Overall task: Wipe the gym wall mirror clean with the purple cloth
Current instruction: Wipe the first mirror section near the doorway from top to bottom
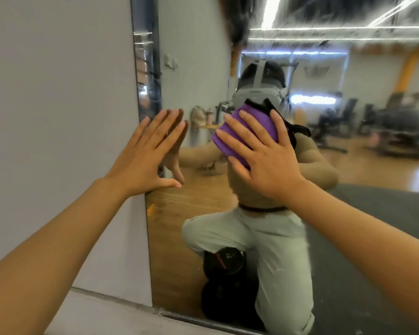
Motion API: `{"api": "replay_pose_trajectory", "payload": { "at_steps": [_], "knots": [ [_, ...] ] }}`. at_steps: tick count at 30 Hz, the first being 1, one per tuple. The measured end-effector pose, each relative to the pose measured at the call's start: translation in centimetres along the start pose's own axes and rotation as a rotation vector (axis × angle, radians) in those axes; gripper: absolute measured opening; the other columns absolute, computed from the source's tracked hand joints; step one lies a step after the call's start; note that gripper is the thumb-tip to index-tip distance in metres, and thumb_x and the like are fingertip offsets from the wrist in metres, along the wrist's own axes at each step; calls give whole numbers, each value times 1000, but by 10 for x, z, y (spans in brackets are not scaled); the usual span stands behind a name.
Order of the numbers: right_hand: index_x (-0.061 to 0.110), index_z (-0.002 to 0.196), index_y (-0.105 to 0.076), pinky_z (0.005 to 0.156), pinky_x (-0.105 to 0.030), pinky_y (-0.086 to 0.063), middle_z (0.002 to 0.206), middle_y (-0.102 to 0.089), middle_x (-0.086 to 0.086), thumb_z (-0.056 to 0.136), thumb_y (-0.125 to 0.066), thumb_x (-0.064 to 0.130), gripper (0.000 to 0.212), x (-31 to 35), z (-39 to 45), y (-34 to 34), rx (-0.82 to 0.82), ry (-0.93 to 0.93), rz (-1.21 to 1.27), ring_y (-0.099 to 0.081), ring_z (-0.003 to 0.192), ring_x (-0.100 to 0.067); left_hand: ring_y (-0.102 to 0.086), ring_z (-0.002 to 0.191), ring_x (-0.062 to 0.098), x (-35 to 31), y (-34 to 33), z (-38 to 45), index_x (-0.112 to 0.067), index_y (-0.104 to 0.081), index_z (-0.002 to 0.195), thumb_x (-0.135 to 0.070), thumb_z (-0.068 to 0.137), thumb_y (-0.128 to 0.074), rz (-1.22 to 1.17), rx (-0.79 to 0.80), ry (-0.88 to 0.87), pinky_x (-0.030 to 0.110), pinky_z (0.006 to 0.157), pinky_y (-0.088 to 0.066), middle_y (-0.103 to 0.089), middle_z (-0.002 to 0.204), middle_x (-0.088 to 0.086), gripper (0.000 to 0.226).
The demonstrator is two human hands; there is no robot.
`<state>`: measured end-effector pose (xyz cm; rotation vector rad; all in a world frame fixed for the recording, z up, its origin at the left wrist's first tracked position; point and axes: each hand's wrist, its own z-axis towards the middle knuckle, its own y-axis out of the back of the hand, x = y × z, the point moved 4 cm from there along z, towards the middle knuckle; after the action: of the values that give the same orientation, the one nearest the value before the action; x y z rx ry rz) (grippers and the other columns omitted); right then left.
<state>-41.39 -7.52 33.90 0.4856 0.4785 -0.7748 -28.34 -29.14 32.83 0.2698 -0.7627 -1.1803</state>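
The wall mirror (348, 165) fills the right part of the head view, its left edge running down the middle. My right hand (264, 158) lies flat with spread fingers on the purple cloth (249, 122) and presses it against the glass at about head height. The cloth is bunched, with a black edge showing at its top right. My left hand (145, 153) rests flat, fingers straight, across the mirror's left edge, partly on the grey wall and partly on the glass. Smears and streaks show on the upper glass.
A plain grey wall (58, 117) stands left of the mirror. A pale floor ledge (107, 315) runs along the bottom. The mirror reflects a kneeling person, black dumbbells (223, 259) low down, a wooden gym floor and exercise machines at the far right.
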Motion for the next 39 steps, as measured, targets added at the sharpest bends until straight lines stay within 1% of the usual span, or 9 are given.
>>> {"api": "replay_pose_trajectory", "payload": {
  "at_steps": [4, 7, 12, 18, 21, 25, 32, 35, 39],
  "knots": [
    [27, 159, -33, 123, -61, -5, 167, -24, -2, 106, -39, 39, 55, 35, -21, -14, -9, -93, -28, -20, 155, -28, 6, 156, 24, 15, -8, 0, -19, 4, 162, -75, 70, -56, 47, 5, -107, 36, 126, 8, 7, 170, 6, 123],
    [29, 160, -28, 125, -56, 3, 168, -18, 0, 104, -37, 41, 59, 81, -71, -36, 130, 173, -56, -13, 156, -27, 7, 156, 23, 29, -11, 1, -17, -2, 162, -68, 78, -62, 107, -6, -192, 36, 126, 6, 5, 169, 5, 115],
    [28, 159, -33, 125, -50, 10, 168, -20, 3, 102, -31, 42, 58, 102, -110, -52, 313, 518, -38, -9, 156, -23, -13, 155, 27, 44, 8, 9, -17, -13, 162, -39, 112, -22, 256, -115, -365, 44, 126, -11, -12, 168, 9, 55],
    [29, 156, -40, 124, -52, -5, 164, -32, 1, 102, -45, 39, 55, 46, -9, -16, -11, -8, 42, -26, 153, -22, -12, 155, 28, 61, 17, 19, -19, -11, 161, -41, 111, -15, 226, -127, -232, 43, 126, -8, -9, 167, 8, 54],
    [26, 155, -41, 124, -57, -4, 164, -33, -2, 106, -42, 39, 51, 41, 19, -13, -77, -129, 14, -28, 152, -27, -8, 155, 26, 64, 14, 21, -19, -9, 161, -43, 111, -14, 209, -105, -244, 43, 126, -7, -7, 168, 6, 56],
    [27, 159, -32, 124, -59, -1, 167, -24, -3, 107, -37, 38, 54, 64, -1, -27, -8, -53, -69, -19, 155, -30, -7, 155, 25, 65, 11, 20, -15, -7, 161, -41, 110, -18, 202, -111, -248, 41, 126, -5, -6, 168, 7, 58],
    [27, 160, -25, 124, -53, 14, 168, -14, 1, 101, -34, 45, 62, 148, -90, -72, 318, 516, -119, 1, 156, -26, 0, 154, 21, 54, 9, 19, -6, -16, 159, -33, 109, -27, 126, -157, -204, 31, 126, 6, -10, 167, 13, 58],
    [29, 157, -36, 125, -50, 11, 165, -23, 3, 101, -29, 42, 57, 130, -53, -59, 234, 465, -94, -11, 156, -22, -3, 154, 25, 54, 10, 20, -6, -18, 159, -33, 109, -29, 95, -150, -204, 30, 126, 5, -13, 167, 15, 58],
    [29, 157, -36, 125, -52, -3, 164, -31, 0, 104, -33, 42, 54, 98, 23, -39, 93, 168, -8, -23, 153, -23, -5, 155, 28, 55, 10, 21, -4, -19, 159, -30, 109, -29, 41, -163, -207, 31, 127, 2, -14, 167, 17, 57]
  ]
}}
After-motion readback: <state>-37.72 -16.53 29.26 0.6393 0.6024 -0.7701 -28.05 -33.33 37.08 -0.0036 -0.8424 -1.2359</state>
